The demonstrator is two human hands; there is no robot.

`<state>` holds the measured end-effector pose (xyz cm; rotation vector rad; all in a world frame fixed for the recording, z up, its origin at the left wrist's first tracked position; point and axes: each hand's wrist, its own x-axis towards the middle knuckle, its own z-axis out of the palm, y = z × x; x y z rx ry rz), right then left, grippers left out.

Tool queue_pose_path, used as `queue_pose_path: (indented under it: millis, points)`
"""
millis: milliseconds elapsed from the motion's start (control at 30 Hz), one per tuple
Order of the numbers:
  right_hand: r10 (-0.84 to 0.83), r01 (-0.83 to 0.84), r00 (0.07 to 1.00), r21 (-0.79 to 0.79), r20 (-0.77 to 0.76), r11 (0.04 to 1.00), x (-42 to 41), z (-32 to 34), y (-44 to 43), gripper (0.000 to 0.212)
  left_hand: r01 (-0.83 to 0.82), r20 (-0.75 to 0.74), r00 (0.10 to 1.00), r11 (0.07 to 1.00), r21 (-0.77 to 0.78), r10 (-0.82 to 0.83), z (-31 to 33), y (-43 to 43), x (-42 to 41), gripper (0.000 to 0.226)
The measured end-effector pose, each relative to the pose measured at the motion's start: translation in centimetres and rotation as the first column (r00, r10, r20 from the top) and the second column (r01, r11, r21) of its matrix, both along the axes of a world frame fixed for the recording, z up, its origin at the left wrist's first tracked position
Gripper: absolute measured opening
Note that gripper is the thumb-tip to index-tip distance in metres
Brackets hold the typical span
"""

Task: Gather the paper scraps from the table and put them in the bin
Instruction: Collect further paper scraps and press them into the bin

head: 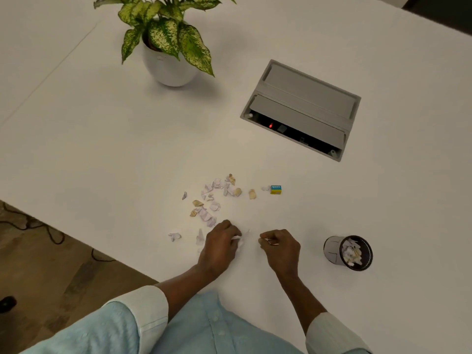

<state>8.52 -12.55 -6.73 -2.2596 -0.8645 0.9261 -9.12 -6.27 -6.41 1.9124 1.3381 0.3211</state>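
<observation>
A white table [102, 139] is filling most of the view, with wood-look flooring [51, 272] and dark cables [38, 226] showing past its near-left edge. A potted plant [166, 47] is standing at the far side, and a grey cable hatch [301, 108] is sitting recessed to the right — broad bare surface is lying between them and around the hands. Paper scraps [212, 200] are lying scattered just beyond the hands, a small blue-and-yellow box [275, 189] beside the farthest ones. The left hand [219, 246] is curling around white scraps against the table. The right hand [281, 249] is pinching a small scrap. The dark bin [332, 249] is standing near the right hand — scraps already inside.
</observation>
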Motion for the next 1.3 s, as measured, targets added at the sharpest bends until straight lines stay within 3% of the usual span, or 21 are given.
queue_pose_path:
  millis: [100,300,500,567,700,867,1133,1300]
  points:
    - [-0.124,0.124,0.992,0.054,-0.004,0.991,1.4,1.9,-2.4,0.020,-0.066,0.146,0.987,0.997,-0.032,0.070,2.3,-0.2,3.9,0.004]
    - [-0.374,0.368,0.927,0.131,0.020,0.920,5.7,5.6,-6.4,0.017,0.020,0.310,0.951,0.999,-0.034,-0.009,6.1,-1.3,11.9,0.003]
    - [-0.581,0.562,0.810,0.174,0.084,0.809,11.1,7.5,-9.0,0.015,0.136,0.293,0.949,0.989,-0.064,-0.112,6.8,-3.2,19.1,0.004]
    - [-0.589,0.560,0.796,0.200,0.138,0.804,12.5,7.7,-9.3,0.021,0.172,0.273,0.951,0.982,-0.076,-0.145,6.6,-3.8,21.2,0.005]
    - [-0.567,0.537,0.791,0.184,0.228,0.823,14.9,7.3,-9.6,0.003,0.255,0.214,0.950,0.961,-0.104,-0.229,5.9,-4.7,24.5,0.005]
    - [-0.502,0.467,0.820,0.186,0.274,0.864,16.4,7.0,-9.8,0.012,0.383,0.135,0.919,0.919,-0.090,-0.370,5.5,-5.5,26.7,0.010]
    - [-0.420,0.381,0.864,0.185,0.278,0.906,17.0,6.4,-10.6,0.026,0.541,0.196,0.830,0.840,-0.051,-0.522,5.9,-6.2,26.9,0.025]
    - [-0.374,0.317,0.862,0.211,0.342,0.925,17.1,6.3,-11.2,0.028,0.489,0.233,0.850,0.872,-0.013,-0.473,6.2,-5.5,26.2,0.029]
